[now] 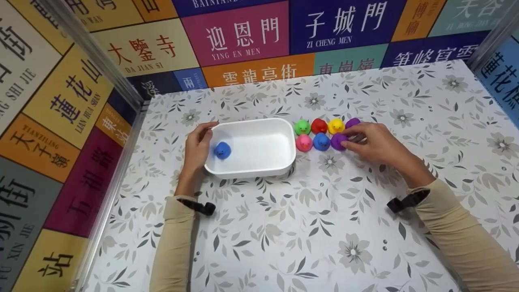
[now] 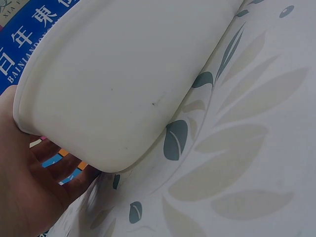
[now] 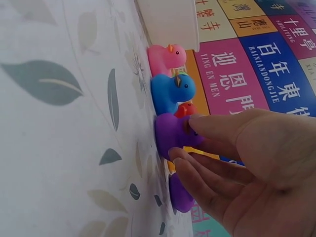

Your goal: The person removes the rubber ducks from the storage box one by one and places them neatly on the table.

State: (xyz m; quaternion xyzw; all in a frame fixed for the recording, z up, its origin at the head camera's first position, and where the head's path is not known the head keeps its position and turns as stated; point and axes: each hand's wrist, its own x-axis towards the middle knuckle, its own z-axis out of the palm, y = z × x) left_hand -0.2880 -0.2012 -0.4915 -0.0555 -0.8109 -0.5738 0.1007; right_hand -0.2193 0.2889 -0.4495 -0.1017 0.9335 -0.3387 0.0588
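Note:
A white plastic tub (image 1: 259, 172) stands on the table with one blue rubber duck (image 1: 221, 150) inside, near its left end. My left hand (image 1: 198, 146) holds that end, the thumb at the rim and the fingers along the outer wall. To the tub's right, my right hand (image 1: 371, 142) pinches a purple rubber duck (image 3: 170, 136) between thumb and fingers; the duck appears to be at the table surface. Beside it in the front row sit a blue duck (image 1: 321, 142) and a pink duck (image 1: 304, 143). Behind are green (image 1: 302, 127), red, yellow and purple ducks, the last partly hidden.
A white tablecloth (image 1: 284, 235) with grey leaves and flowers covers the table. Colourful panels with Chinese lettering (image 1: 243, 34) stand along the back and left sides. Both wrists wear dark straps with small cameras (image 1: 405, 201).

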